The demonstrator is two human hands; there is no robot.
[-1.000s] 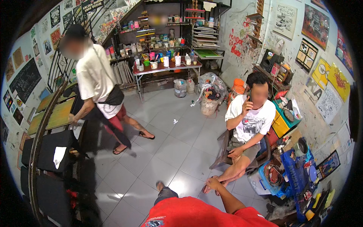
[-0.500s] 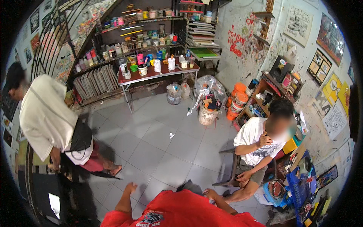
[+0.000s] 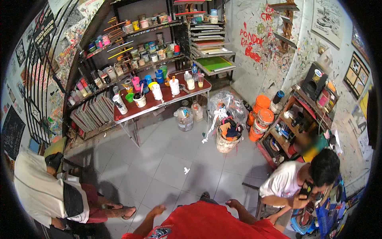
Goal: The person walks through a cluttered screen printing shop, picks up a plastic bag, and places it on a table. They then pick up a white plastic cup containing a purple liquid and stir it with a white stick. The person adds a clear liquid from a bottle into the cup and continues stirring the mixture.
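My left hand (image 3: 159,210) hangs over the grey tiled floor, its fingers loosely bent and open, with nothing seen in it. On the other side of my red shirt (image 3: 211,221), my right hand (image 3: 233,203) hangs low too, also loosely open and holding nothing I can make out. Neither hand touches anything. A dark shoe tip (image 3: 205,195) shows between them. Ahead stands a red-topped folding table (image 3: 137,112) with paint-stained tubs, cups and bottles, among them a white container (image 3: 174,86) and a pink cup (image 3: 136,83). It is out of my hands' reach.
A person in a cream shirt (image 3: 34,187) bends at the left; another in a white shirt (image 3: 278,183) sits at the right, holding a dark object. Ahead are a rag-filled bucket (image 3: 225,144), orange buckets (image 3: 261,104), a plastic-lined bin (image 3: 184,123) and a drying rack (image 3: 215,65).
My view has shifted forward, so the table and buckets look nearer. Both my hands have swung slightly. The person at the left bends lower; the one at the right has leaned down over a dark object.
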